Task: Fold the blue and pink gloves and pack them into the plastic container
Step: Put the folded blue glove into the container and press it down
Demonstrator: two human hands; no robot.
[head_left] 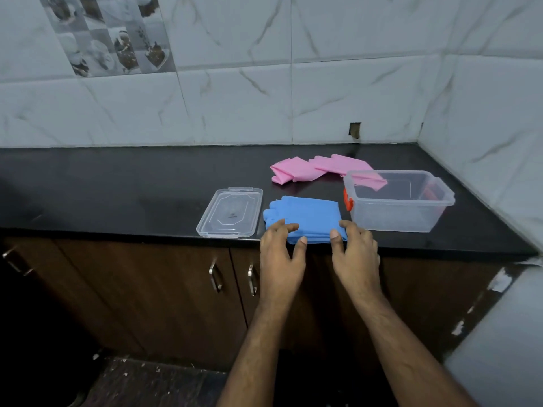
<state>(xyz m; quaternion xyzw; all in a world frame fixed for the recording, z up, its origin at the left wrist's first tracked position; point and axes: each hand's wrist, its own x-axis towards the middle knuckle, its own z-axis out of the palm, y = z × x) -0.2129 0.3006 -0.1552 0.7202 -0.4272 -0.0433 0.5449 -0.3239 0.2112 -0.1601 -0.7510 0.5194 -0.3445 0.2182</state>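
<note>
Blue gloves (305,215) sit low centre at the tabletop (117,186) edge; left hand (282,248) and right hand (354,248) rest relaxed on the near corners, gripping nothing. They look floppy, light, probably slick, so pinch the folded edge.

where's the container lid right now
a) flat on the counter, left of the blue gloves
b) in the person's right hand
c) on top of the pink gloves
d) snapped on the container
a: the clear lid lies flat on the black counter, left of the blue gloves; the container stands open.
</note>
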